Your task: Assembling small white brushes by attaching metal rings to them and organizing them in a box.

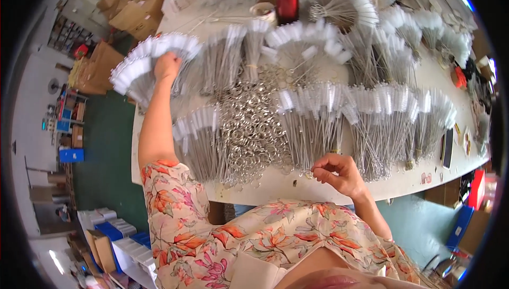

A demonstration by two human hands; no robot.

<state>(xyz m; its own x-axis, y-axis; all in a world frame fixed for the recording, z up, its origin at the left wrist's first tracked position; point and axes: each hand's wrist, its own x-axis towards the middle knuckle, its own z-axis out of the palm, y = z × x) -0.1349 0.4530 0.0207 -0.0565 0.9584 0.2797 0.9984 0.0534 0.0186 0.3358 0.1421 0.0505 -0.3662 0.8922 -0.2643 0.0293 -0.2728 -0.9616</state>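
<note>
My left hand [167,66] reaches to the far left of the table, its fingers curled among the white bristle heads of a fanned pile of wire-handled brushes [139,71]. The bristles hide the fingertips, so what they grip does not show clearly. Close to the front edge, my right hand [339,173] is closed in a pinch, and something small and shiny shows at its fingertips. It is beside the wire ends of another row of brushes [313,103]. Between my hands lies a heap of loose metal rings [252,122].
More brush bundles [384,103] cover the right side of the white table [217,191]. A red tumbler [286,0] and a roll of tape [263,10] stand at the back. A dark phone-like slab [447,148] lies at right. Cardboard boxes [139,16] are beyond the left edge.
</note>
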